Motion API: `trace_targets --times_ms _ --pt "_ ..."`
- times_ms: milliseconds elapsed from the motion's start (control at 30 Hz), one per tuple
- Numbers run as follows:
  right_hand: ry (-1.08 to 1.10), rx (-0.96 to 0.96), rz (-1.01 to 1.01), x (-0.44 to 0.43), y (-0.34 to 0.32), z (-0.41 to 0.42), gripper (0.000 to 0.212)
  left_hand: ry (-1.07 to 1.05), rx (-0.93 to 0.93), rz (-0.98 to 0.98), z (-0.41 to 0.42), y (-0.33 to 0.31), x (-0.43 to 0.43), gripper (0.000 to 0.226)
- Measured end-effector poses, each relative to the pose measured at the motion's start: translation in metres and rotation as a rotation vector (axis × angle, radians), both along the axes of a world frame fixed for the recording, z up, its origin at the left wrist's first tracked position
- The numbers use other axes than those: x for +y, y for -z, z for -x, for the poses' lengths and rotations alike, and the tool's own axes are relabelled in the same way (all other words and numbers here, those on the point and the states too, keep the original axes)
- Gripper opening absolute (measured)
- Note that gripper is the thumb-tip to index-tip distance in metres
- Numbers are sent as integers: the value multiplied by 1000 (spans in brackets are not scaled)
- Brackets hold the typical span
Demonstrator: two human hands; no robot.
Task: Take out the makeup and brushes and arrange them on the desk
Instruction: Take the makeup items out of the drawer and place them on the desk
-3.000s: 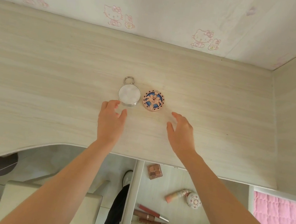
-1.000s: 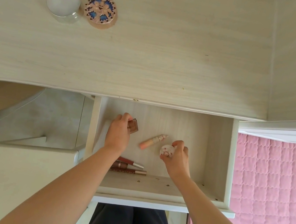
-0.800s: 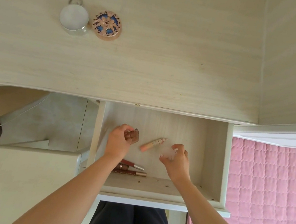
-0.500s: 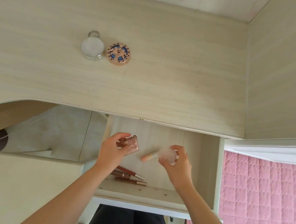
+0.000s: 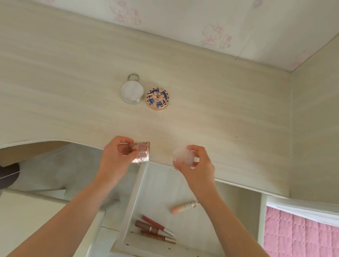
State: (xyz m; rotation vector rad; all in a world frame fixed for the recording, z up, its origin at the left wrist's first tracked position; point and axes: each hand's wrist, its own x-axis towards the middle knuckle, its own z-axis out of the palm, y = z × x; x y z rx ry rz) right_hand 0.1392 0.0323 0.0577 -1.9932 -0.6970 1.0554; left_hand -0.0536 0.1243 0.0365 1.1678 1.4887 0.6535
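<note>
My left hand (image 5: 116, 160) grips a small square pink palette (image 5: 141, 154) over the front edge of the pale wooden desk (image 5: 59, 94). My right hand (image 5: 196, 167) holds a round white compact (image 5: 182, 157) beside it, also at the desk edge. On the desk stand a round silver-rimmed case with a ring (image 5: 131, 91) and a round patterned compact (image 5: 158, 99), side by side. Below, the open drawer (image 5: 167, 253) holds a peach tube (image 5: 184, 207) and three lip tubes (image 5: 154, 229).
A side panel (image 5: 329, 130) closes the desk on the right, and a wall with cartoon wallpaper (image 5: 182, 5) stands behind. A pink quilted bed (image 5: 308, 254) lies at lower right. A white chair (image 5: 39, 225) stands at lower left.
Both hands have lifted out of the drawer, the left with the palette and the right with the white compact, up to the desk's front edge. The camera has tilted upward.
</note>
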Motion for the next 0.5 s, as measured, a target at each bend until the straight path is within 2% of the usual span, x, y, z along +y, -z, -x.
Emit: trace_targets --times_ms 200,333,500 --pt "-66 -24 -20 63 13 11 54 -4 35 -10 0 5 58 29" --pt "-129 -81 -22 90 23 22 54 81 103 -9 5 9 81 28" --pt "-213 -111 -38 106 30 30 52 143 204 -101 8 10 96 29"
